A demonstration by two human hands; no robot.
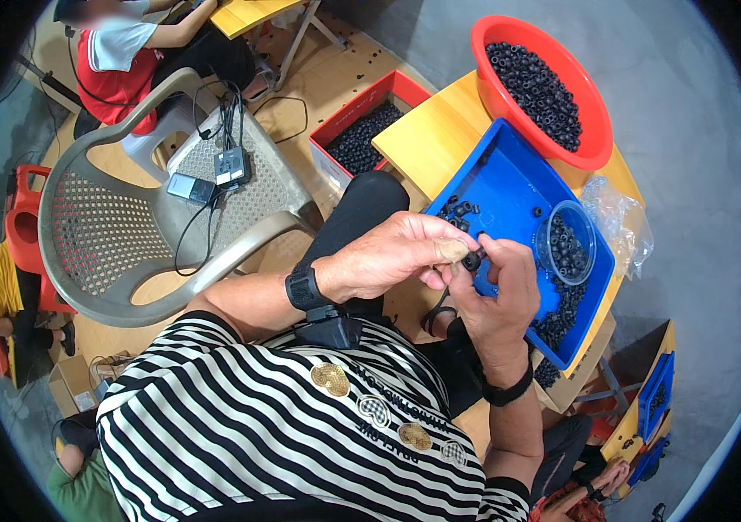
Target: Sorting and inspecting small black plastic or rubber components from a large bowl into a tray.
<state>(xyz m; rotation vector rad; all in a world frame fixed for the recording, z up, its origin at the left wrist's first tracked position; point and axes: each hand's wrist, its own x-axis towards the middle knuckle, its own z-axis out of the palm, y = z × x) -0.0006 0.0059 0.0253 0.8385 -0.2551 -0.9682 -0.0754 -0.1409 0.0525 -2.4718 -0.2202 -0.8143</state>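
1 small black piece sits between the fingertips of 2 hands, above the near left part of a blue tray. The left hand comes at it from the left and the right hand from the right, both pinching it with bunched fingers. A tan cover shows at the left fingertips; which finger wears it is hard to tell. Fingers hide much of the piece, so its full shape, or whether a 2nd piece is there, cannot be told. Beyond the hands, the tray holds loose black pieces and a clear tub of them; the right hand covers part of the tray's near edge. A red basin of similar pieces stands past the tray on the yellow desk.
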